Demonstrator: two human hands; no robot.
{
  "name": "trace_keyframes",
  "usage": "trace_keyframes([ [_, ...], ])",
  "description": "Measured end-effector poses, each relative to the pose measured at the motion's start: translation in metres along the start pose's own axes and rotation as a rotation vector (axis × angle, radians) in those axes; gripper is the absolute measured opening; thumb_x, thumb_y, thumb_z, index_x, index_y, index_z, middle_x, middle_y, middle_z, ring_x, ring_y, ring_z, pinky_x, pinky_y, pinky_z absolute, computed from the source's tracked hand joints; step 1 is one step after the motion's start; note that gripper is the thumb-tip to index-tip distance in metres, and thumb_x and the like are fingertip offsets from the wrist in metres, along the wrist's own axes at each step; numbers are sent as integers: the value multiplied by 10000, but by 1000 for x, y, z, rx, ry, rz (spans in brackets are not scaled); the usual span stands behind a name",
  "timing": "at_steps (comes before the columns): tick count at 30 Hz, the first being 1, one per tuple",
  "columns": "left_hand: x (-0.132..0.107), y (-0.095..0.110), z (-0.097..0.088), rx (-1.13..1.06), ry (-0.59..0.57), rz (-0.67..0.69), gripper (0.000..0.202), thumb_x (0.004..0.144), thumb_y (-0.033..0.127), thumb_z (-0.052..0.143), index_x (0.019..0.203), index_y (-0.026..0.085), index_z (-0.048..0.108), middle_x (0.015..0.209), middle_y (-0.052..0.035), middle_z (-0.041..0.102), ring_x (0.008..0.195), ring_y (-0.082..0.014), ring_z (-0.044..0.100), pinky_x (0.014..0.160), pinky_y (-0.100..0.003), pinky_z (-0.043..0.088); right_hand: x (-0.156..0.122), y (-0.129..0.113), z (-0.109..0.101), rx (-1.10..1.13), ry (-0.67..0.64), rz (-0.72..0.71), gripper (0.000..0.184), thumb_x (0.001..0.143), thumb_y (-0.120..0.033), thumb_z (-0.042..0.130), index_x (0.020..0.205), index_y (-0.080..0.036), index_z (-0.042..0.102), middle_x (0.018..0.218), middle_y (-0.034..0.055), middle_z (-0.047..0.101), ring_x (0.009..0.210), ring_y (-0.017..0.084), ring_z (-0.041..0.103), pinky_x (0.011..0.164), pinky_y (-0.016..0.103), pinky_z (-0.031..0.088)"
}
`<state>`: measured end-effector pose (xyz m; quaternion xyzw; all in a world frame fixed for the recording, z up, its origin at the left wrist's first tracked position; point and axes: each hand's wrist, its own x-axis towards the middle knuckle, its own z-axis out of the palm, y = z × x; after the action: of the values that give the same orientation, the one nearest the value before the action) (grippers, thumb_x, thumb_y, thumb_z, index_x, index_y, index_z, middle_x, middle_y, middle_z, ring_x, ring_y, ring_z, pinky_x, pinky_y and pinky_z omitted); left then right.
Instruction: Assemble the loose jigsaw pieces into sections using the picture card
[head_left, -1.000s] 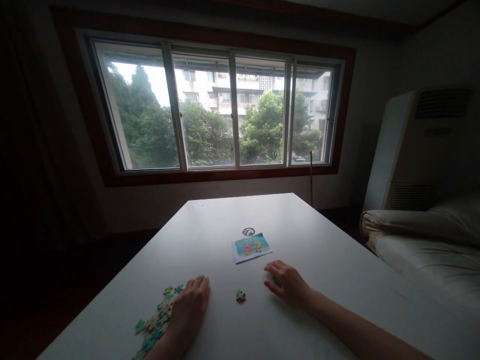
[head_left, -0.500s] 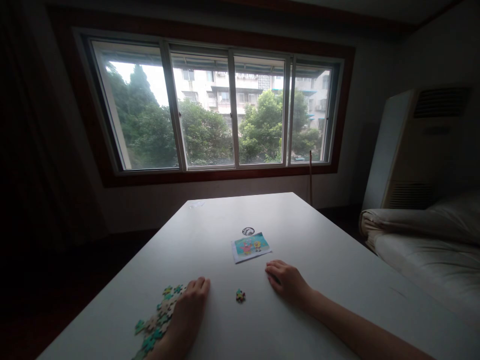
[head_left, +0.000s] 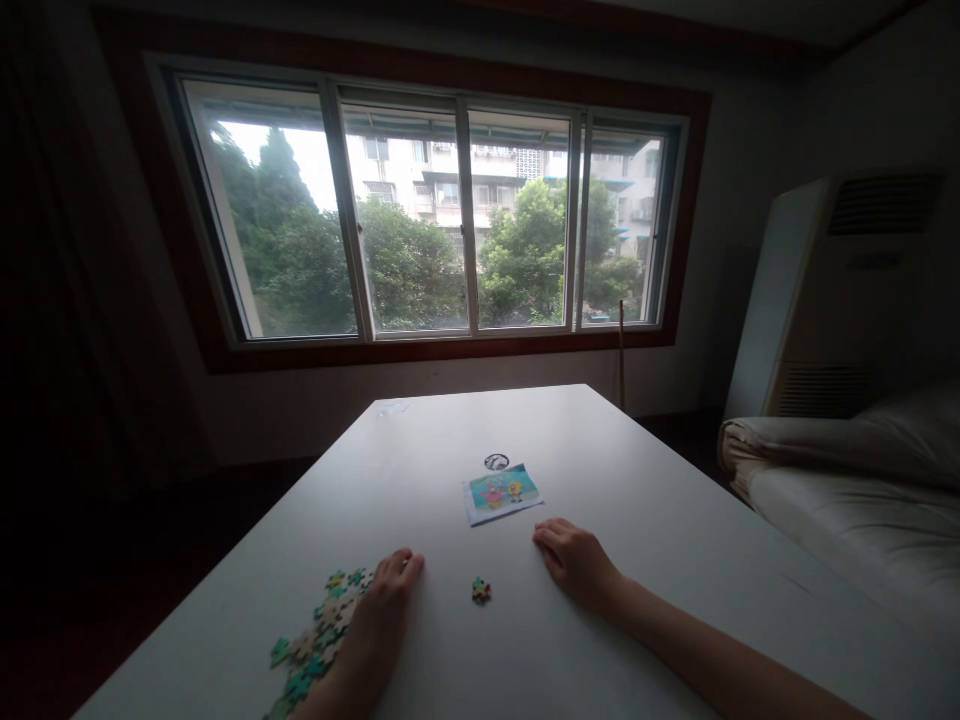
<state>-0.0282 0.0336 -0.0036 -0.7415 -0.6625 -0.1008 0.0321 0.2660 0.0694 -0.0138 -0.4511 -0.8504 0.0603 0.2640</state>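
Observation:
My left hand [head_left: 380, 607] lies flat on the white table [head_left: 660, 520], fingers stretched out, its outer edge against a heap of loose puzzle pieces [head_left: 319, 640]. My right hand [head_left: 577, 565] rests palm down to the right, fingers loosely curved on the tabletop; in an earlier frame a teal piece showed under them, now hidden. Between the hands sits a small joined cluster of puzzle pieces [head_left: 481, 590], touched by neither. A colourful cartoon picture card [head_left: 502, 493] lies just beyond my right hand.
A small dark round thing [head_left: 496, 461] sits behind the card, and a pale scrap [head_left: 391, 407] lies near the table's far left edge. A wide window [head_left: 427, 210] fills the wall ahead. A bed with rolled bedding [head_left: 847, 480] and a standing air conditioner [head_left: 847, 300] are at the right.
My right hand has settled flatter and slightly back, covering the teal piece seen under its fingers earlier. My left hand has barely shifted.

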Motion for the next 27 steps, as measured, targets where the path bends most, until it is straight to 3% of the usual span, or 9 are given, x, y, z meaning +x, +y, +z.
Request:
trace_keyframes([
  [6,4,-12,16,20,76,4,482,790,-38,317,1178,121,554,1258,-123,553,1193,-205,480,1015,-338,356,1,-1,-1,-10,-3,0,264,771,-50,485,937,-206,620,1065,55,645,1011,191,569,886,281,433],
  [16,12,-19,20,-106,195,-6,296,816,100,407,971,183,646,957,-70,625,905,-207,579,861,-346,447,1,-1,-1,-25,-10,-3,248,771,-57,487,930,-204,606,1039,59,639,990,197,567,863,286,436],
  [27,13,-20,23,-138,245,-15,256,788,95,445,904,174,658,867,-65,597,818,-214,566,802,-335,449,1,-2,-2,-19,-19,10,246,770,-65,492,935,-211,602,1040,58,633,984,204,564,858,294,435],
])
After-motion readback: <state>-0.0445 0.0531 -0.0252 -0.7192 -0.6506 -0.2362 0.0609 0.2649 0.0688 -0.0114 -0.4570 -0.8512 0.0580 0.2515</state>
